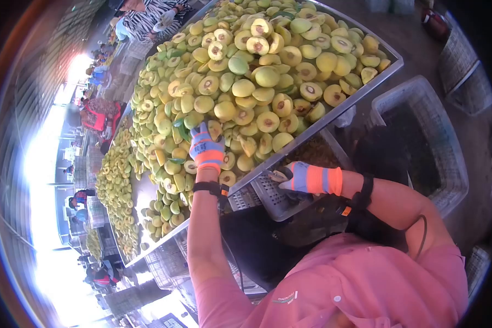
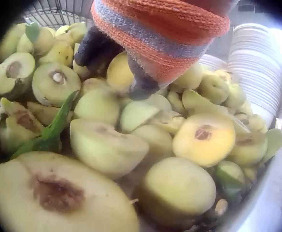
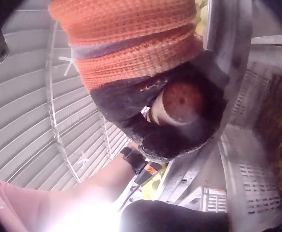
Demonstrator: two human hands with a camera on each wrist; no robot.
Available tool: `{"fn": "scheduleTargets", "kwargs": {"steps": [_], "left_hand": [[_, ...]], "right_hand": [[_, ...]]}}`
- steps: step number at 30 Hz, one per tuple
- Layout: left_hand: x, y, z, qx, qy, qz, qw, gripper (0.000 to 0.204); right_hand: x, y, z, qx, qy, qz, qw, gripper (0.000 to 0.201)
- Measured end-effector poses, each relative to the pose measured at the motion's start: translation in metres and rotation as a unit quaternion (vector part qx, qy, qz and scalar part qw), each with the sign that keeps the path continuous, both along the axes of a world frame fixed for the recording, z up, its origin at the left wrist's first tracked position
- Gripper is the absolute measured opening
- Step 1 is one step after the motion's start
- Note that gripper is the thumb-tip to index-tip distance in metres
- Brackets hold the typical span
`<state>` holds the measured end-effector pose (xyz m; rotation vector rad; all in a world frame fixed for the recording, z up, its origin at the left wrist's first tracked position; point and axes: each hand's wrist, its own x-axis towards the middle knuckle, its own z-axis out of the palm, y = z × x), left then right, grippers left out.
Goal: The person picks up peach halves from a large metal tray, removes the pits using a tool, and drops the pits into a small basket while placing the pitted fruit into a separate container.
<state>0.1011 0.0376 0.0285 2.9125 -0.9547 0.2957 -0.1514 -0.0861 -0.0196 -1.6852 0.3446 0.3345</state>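
Note:
Halved yellow-green stone fruit (image 1: pixel 240 87), many with brown pit hollows, lie heaped on a metal-edged table. My left hand (image 1: pixel 206 148), in an orange-and-grey glove with dark fingers, reaches into the near side of this heap. In the left wrist view its thumb and fingers stand apart around a yellow fruit (image 2: pixel 120 71), with cut halves just below. My right hand (image 1: pixel 311 178), gloved alike, is over the table's near edge. Its fingers curl round a cylindrical, pale-sided handle with a brown round end (image 3: pixel 182 101); the rest of that tool is hidden in the hand.
A metal rim (image 1: pixel 361 90) borders the heap. Below the right hand sits a grey perforated crate (image 1: pixel 281 205); a large grey tub (image 1: pixel 454 158) stands at the right. Plastic crates (image 1: pixel 464 71) are stacked beyond it. Other people work along the far side, one in striped clothing (image 1: pixel 147 22).

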Motion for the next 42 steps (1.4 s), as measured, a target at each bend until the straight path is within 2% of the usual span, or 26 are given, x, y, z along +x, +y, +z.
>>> {"fn": "scheduleTargets", "kwargs": {"steps": [2,4,5,6,7,9,10,13,14,15,17,20,23,26,29,30,31,32,35,36,37,38,39,42], "left_hand": [[-0.006,0.003,-0.001,-0.119,0.072,-0.027,0.990,0.066],[-0.017,0.018,-0.009,-0.252,0.169,-0.067,0.951,0.062],[-0.030,0.025,-0.012,-0.280,0.198,-0.097,0.934,0.060],[-0.059,0.024,-0.004,-0.309,0.228,-0.125,0.915,0.058],[-0.085,0.024,0.002,-0.338,0.257,-0.152,0.892,0.057],[-0.118,0.027,0.005,-0.292,0.246,-0.186,0.905,0.056],[-0.129,0.027,0.008,-0.268,0.239,-0.203,0.911,0.056],[-0.149,0.023,0.026,-0.162,0.103,-0.265,0.945,0.059],[-0.148,0.023,0.024,-0.176,0.099,-0.270,0.941,0.061],[-0.149,0.024,0.025,-0.178,0.094,-0.281,0.938,0.062],[-0.149,0.025,0.029,-0.183,0.086,-0.303,0.931,0.062],[-0.146,0.027,0.028,-0.149,0.051,-0.347,0.925,0.061],[-0.146,0.027,0.028,-0.170,-0.005,-0.352,0.920,0.061],[-0.150,0.032,0.025,-0.159,-0.039,-0.335,0.928,0.062],[-0.156,0.030,0.023,-0.268,0.051,-0.277,0.921,0.064],[-0.159,0.031,0.023,-0.334,0.164,-0.219,0.902,0.067],[-0.163,0.035,0.025,-0.394,0.272,-0.156,0.864,0.070],[-0.165,0.038,0.026,-0.448,0.373,-0.088,0.808,0.074],[-0.160,0.045,0.019,-0.361,0.251,-0.217,0.871,0.070],[-0.163,0.046,0.026,-0.308,0.226,-0.209,0.900,0.070],[-0.163,0.049,0.025,-0.309,0.236,-0.204,0.898,0.069],[-0.164,0.053,0.023,-0.310,0.247,-0.201,0.896,0.068],[-0.164,0.054,0.025,-0.311,0.258,-0.198,0.893,0.067],[-0.173,0.057,0.039,-0.266,0.168,-0.243,0.918,0.063]], "right_hand": [[0.004,-0.001,-0.012,0.007,-0.030,-0.027,0.999,0.049],[0.004,-0.005,-0.011,0.017,-0.121,-0.101,0.987,0.044],[0.006,-0.006,-0.010,0.022,-0.164,-0.135,0.977,0.041],[0.006,-0.008,0.006,0.102,-0.151,-0.160,0.970,0.038],[0.009,-0.011,0.012,0.091,-0.150,-0.164,0.971,0.040],[0.015,-0.022,0.020,0.062,-0.147,-0.172,0.972,0.043],[0.017,-0.022,0.024,0.060,-0.143,-0.166,0.974,0.051],[0.015,-0.014,0.023,0.005,-0.176,-0.153,0.973,0.044],[0.010,-0.017,0.025,0.032,-0.126,-0.130,0.983,0.049],[0.002,-0.025,0.054,0.059,-0.075,-0.107,0.990,0.053],[0.000,-0.029,0.059,0.092,-0.022,-0.086,0.992,0.058],[0.003,-0.029,0.032,0.134,-0.023,-0.085,0.987,0.056],[-0.001,-0.031,0.040,0.205,-0.035,-0.080,0.975,0.053],[0.000,-0.027,0.044,0.190,-0.100,-0.088,0.973,0.050],[0.005,-0.018,0.025,0.117,-0.252,-0.121,0.953,0.052],[0.004,-0.018,0.026,0.097,-0.306,-0.134,0.937,0.053],[0.005,-0.018,0.027,0.077,-0.360,-0.146,0.918,0.055],[0.006,-0.018,0.026,0.069,-0.383,-0.130,0.912,0.057],[0.006,-0.014,0.023,0.038,-0.423,-0.086,0.901,0.061],[0.002,-0.013,0.031,0.020,-0.419,-0.075,0.905,0.062],[-0.001,-0.012,0.040,0.002,-0.415,-0.064,0.908,0.064],[-0.003,-0.012,0.048,0.043,-0.388,-0.042,0.920,0.062],[-0.002,-0.011,0.045,0.015,-0.414,-0.031,0.910,0.061],[0.002,-0.009,0.034,-0.072,-0.472,0.003,0.878,0.059]]}}
